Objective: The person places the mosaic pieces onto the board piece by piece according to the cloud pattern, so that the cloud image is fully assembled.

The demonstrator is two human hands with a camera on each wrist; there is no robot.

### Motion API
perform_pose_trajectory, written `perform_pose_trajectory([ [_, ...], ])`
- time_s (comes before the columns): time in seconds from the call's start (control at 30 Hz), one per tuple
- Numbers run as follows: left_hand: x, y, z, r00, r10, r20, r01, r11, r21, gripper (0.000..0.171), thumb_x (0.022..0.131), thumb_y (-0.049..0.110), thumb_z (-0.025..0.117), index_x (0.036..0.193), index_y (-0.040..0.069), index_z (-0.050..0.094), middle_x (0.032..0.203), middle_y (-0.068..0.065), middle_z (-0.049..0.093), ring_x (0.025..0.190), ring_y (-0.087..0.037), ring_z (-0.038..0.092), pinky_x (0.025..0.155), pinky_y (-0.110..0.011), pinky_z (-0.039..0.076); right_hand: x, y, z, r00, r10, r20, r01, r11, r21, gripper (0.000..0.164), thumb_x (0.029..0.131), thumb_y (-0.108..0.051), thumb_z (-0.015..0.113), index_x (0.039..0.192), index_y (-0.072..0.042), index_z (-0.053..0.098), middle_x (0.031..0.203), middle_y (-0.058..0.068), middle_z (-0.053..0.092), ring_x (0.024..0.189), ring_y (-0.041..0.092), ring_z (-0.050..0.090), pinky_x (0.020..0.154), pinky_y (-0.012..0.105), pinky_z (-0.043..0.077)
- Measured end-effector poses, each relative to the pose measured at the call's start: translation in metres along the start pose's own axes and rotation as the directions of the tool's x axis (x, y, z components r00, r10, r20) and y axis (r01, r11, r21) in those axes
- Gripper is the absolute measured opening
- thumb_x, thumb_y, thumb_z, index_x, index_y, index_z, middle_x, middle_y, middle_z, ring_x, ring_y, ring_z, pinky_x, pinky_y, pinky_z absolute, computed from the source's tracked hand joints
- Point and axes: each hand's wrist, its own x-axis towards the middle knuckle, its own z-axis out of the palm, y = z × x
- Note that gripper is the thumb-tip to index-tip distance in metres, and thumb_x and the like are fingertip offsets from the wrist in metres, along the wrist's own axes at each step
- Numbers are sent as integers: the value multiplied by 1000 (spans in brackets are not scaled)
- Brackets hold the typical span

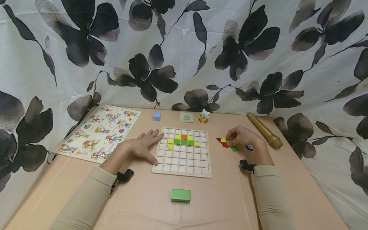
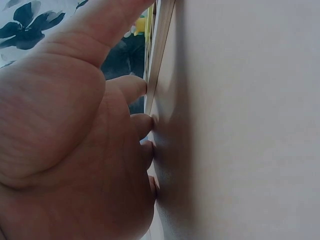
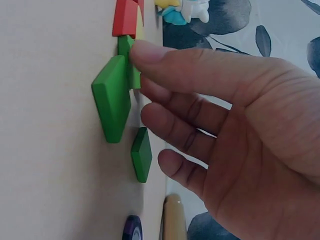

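Note:
A pale gridded board (image 1: 181, 172) lies mid-table, with yellow, green and orange tiles (image 1: 184, 141) set in its upper squares. My left hand (image 1: 142, 147) rests along the board's left edge, fingers extended and thumb near the lower left corner. To the right of the board, my right hand (image 1: 245, 139) pinches a small green tile (image 3: 135, 77) between thumb and index finger, the tile partly hidden by the thumb. Beside it are a green diamond tile (image 3: 111, 100), a smaller-looking green diamond (image 3: 142, 155) and red tiles (image 1: 224, 144) with some yellow.
A sticker sheet (image 1: 80, 150) lies at left. Along the back stand a blue cube (image 1: 157, 116), a small square card (image 1: 187, 117) and a toy figurine (image 1: 204, 116). A gold cylinder (image 1: 263, 128) and a dark round disc (image 3: 133, 229) are at right; a green block (image 1: 180, 195) sits in front.

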Motion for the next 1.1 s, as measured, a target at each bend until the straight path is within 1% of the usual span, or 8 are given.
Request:
perform_pose_trajectory([
  [0.2,-1,1,0,1000,-1,2,1,1000,1,130,73,62,86,169,13,13,175,-20,-6,161,-43,-9,128,-65,-4,2,0,3,999,34,-9,-34,999,-12,18,87,1,79,104,0,74,96,12,71,88,23,59,78,29,53],
  [0.33,0,2,0,1000,1,3,-1,1000,1,130,73,62,86,169,13,13,175,-20,-5,161,-44,-8,128,-66,-4,4,4,3,999,18,-35,-18,1000,2,15,88,2,77,103,1,74,94,13,72,87,23,60,73,28,52],
  [0.57,0,2,0,1000,-3,3,3,1000,-3,130,73,62,86,169,13,13,175,-20,-5,161,-43,-8,128,-65,-4,4,4,4,994,37,-107,-36,999,14,10,90,3,74,97,-4,76,90,9,72,84,23,59,72,30,51],
  [0.7,-1,1,0,1000,-3,2,3,1000,1,130,73,62,86,169,13,13,175,-20,-5,161,-43,-8,128,-65,-4,2,2,2,988,30,-155,-26,999,33,9,94,1,69,102,-2,74,91,12,70,80,25,61,67,32,53],
  [0.8,0,1,0,1000,-2,3,2,1000,5,130,74,62,86,169,13,12,175,-20,-5,161,-44,-8,128,-66,-3,3,-2,2,976,6,-218,-1,1000,22,13,97,-2,67,108,-2,74,95,12,69,83,26,62,69,31,54],
  [0.93,0,1,0,1000,-9,9,9,1000,6,129,74,62,86,169,14,12,175,-19,-6,161,-43,-9,128,-65,-4,5,-11,3,954,-46,-295,57,998,29,17,98,-5,68,114,-3,74,102,12,70,91,25,61,78,26,54],
  [1.03,-1,2,0,1000,-8,8,8,1000,2,129,74,62,86,169,14,12,175,-19,-6,161,-43,-9,128,-65,-4,8,-22,5,949,-76,-305,109,990,93,22,96,-4,70,118,-2,73,105,16,70,93,26,63,80,22,54],
  [1.1,-1,2,0,1000,-9,7,9,1000,2,129,74,62,86,169,13,12,175,-19,-5,161,-43,-9,128,-65,-4,10,-30,8,952,-90,-294,134,982,134,25,95,-4,73,120,-2,72,106,17,70,93,27,63,79,21,55],
])
